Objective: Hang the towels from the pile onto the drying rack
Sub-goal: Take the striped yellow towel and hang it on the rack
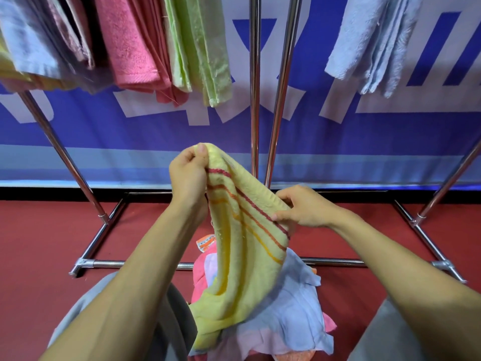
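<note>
Yellow towel (242, 269) w/ red & orange stripes is held up, pinched at top corner & striped edge. Its lower end drapes onto the pile (294, 311) of blue & pink towels on the red floor (39, 243). Chrome drying rack (255, 100) stands just behind, w/ hung towels (135, 48) (pink, green, pale blue) on it.

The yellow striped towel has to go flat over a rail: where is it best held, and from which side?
Take the yellow striped towel by its striped end, one corner per hand, from either side. The left hand pinches the raised corner, the right hand that edge lower down; the rest hangs limp.
</note>
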